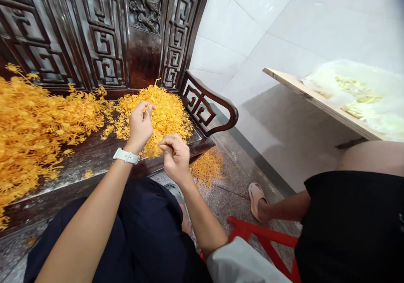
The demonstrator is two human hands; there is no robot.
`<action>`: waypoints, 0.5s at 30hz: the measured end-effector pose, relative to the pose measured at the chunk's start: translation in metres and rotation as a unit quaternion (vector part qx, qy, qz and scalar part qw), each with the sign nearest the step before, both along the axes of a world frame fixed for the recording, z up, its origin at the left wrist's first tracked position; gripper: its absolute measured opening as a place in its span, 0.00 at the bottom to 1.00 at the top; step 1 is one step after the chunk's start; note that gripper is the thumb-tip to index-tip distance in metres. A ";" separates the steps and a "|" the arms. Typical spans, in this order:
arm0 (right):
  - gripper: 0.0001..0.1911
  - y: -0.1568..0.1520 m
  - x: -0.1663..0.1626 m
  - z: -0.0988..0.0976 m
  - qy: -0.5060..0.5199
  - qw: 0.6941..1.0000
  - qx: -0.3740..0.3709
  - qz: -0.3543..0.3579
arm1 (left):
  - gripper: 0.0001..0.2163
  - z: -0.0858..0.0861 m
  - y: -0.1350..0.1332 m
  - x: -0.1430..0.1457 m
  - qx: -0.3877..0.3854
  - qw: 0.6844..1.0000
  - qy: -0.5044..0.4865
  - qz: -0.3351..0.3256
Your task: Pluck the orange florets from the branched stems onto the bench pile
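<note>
- On the dark wood surface point(94, 157), middle pile point(168, 110) of orange plastic sprigs, heaped near the right armrest point(210, 106).
- Left hand point(140, 125) on the near-left edge of that pile, thumb and fingers pinched on one sprig point(147, 109) at pile-top level. White watch point(126, 155) on that wrist.
- Right hand point(176, 157) nearer the body, just below and right of the left hand, over the surface's front edge. Fingers curled in, thumb against forefinger. Can't tell if a piece is between them.
- Hands close together, not touching.
- Big pile point(31, 131) of the same orange sprigs covers the left part of the surface and runs toward the middle pile, with loose strays between them.
- Small floor pile point(206, 167) of orange sprigs right below the surface's front corner, just right of the right hand.
- Carved back panel point(104, 35) stands behind both piles.
- Person's dark-clothed lap at the bottom of the view.
- Another person at right: bare leg, foot in a pale slipper point(255, 195) on the speckled floor point(233, 190), dark shorts.
- Red stool point(263, 236) partly visible between the two people.
- Wooden board point(318, 102) at upper right against the white tile wall point(284, 22), with a clear bag point(356, 91) of pale yellow pieces on it, blurry.
</note>
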State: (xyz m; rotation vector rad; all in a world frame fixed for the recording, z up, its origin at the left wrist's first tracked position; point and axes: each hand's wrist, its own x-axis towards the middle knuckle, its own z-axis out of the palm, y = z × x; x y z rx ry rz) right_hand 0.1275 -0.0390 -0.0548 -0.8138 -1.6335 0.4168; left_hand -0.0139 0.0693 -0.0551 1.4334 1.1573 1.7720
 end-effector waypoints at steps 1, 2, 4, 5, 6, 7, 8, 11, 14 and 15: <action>0.11 -0.005 0.001 0.002 0.009 1.000 0.011 0.011 | 0.15 -0.001 0.001 -0.001 0.004 1.000 0.002 0.002; 0.10 -0.009 0.001 0.004 0.024 0.999 0.017 0.026 | 0.16 -0.002 0.003 -0.002 0.006 1.000 0.003 0.004; 0.09 -0.014 0.002 0.006 0.058 0.997 0.010 0.056 | 0.18 -0.006 0.006 -0.003 0.007 1.000 0.002 0.001; 0.09 -0.015 0.001 0.007 0.074 0.995 -0.003 0.069 | 0.20 -0.009 0.008 -0.002 0.009 1.000 0.001 0.000; 0.09 -0.016 0.000 0.006 0.093 0.993 -0.016 0.077 | 0.22 -0.011 0.009 -0.001 0.015 1.000 0.002 0.002; 0.09 -0.018 -0.001 0.006 0.113 0.990 -0.030 0.081 | 0.24 -0.013 0.010 0.001 0.026 1.000 0.005 0.012; 0.09 -0.020 -0.003 0.005 0.126 0.988 -0.043 0.080 | 0.25 -0.015 0.010 0.004 0.041 0.999 0.010 0.027; 0.10 -0.035 -0.011 0.004 0.151 0.984 -0.071 0.068 | 0.27 -0.020 0.015 0.005 0.081 0.994 0.038 0.067; 0.10 -0.064 -0.011 0.012 0.166 0.977 -0.083 0.104 | 0.26 -0.029 0.032 -0.016 0.087 0.986 0.003 0.141; 0.10 -0.074 -0.008 0.016 0.156 0.973 -0.089 0.145 | 0.26 -0.032 0.040 -0.028 0.079 0.982 -0.030 0.169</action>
